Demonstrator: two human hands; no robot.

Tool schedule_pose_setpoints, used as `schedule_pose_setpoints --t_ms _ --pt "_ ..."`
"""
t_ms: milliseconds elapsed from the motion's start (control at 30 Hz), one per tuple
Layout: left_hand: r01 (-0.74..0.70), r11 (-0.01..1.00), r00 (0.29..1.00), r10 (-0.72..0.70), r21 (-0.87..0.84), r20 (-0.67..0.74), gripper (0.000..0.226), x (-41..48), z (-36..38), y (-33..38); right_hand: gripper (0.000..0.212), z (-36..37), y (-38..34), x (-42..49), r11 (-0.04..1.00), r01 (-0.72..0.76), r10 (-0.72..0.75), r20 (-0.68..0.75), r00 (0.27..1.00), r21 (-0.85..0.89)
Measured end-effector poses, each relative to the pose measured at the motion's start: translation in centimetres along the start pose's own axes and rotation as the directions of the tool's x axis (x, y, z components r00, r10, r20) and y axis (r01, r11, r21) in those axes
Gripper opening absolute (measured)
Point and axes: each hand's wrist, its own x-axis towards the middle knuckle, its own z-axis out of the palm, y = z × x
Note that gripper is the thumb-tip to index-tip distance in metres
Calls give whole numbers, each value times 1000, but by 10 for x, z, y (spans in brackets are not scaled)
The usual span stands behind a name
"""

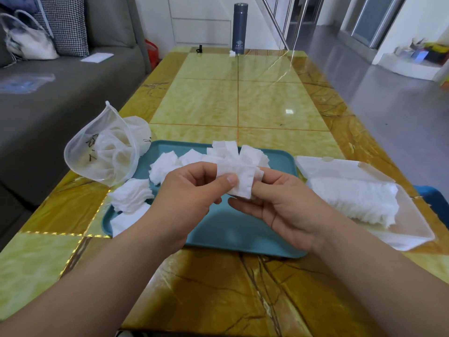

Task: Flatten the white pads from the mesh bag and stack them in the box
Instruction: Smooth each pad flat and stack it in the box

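At far left, off the table (243,105), a grey sofa (73,76) w/ a white handbag (29,41) on it. Next, on the table's left edge, the mesh bag (104,152) lies on its side, mouth open toward the camera, white stuff inside, touching the far-left corner of the tray (230,232). Teal tray sits mid-table w/ loose pads (165,170) heaped along its left & far sides. Above the tray, left hand (192,193) pinches one pad (239,176) btwn thumb & fingers, thumb on top. Right hand (284,205) grips the same pad's right edge, fingers curled under it. Just right of the tray, the clear box (413,222) lies open w/ stacked pads (354,200) in a row inside. At the table's far end, a dark flask (238,27) stands upright.
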Motion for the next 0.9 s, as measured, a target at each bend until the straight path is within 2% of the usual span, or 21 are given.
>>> schedule_pose_setpoints --t_ms 133,267,433,500,567,700,900 --pt "-16 998 999 18 64 -37 7 0 1 -1 28 0 0 0 1000 11 -10 9 1000 -18" --pt "4 993 997 5 118 -75 20 0 1 -3 29 1 0 -1 999 7 -6 26 1000 -43" --pt "-22 958 980 77 285 -183 33 2 2 -3 38 -2 -6 -5 999 26 -22 154 988 -27" --pt "-7 949 986 59 314 -157 38 1 1 -3 37 -2 -4 -5 995 52 -42 108 993 -90" --pt "5 965 997 15 263 -72 35 1 -2 -2 34 -3 0 -3 987 66 -59 48 997 -148" --pt "-37 987 998 30 158 49 9 -2 -7 0 27 -7 -1 -4 967 99 -94 35 995 -236" --pt "7 996 998 -13 89 63 12 4 -14 -2 30 -11 -9 -5 982 67 -62 35 997 -177"
